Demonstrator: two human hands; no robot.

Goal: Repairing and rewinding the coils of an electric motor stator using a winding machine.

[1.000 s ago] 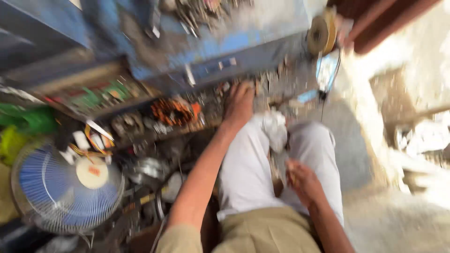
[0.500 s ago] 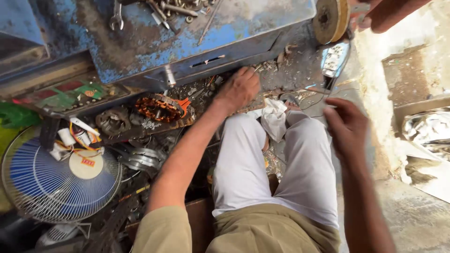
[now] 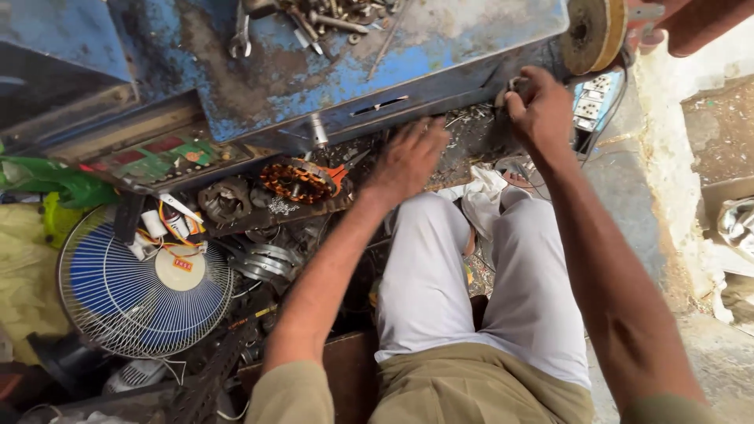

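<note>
My left hand (image 3: 408,157) reaches forward, fingers spread and palm down, onto the littered ledge under the blue metal workbench (image 3: 314,78). It holds nothing. Just left of it lies a motor stator with copper windings (image 3: 298,179). My right hand (image 3: 540,106) is raised at the bench's right corner, below a grinding wheel (image 3: 593,33). Its fingers are curled around a small dark part (image 3: 510,85) at the bench edge. A crumpled white cloth (image 3: 483,198) lies between my knees.
A blue table fan in a wire guard (image 3: 141,283) lies at the left among wires and metal rings. Wrenches and bolts (image 3: 314,20) sit on the bench top. A white power strip (image 3: 593,102) hangs near the right hand. Another person's arm (image 3: 707,20) shows at the top right.
My right hand rose from my lap to the bench's right corner and closed there. My left hand stayed forward under the bench. The view tilted up and sharpened.
</note>
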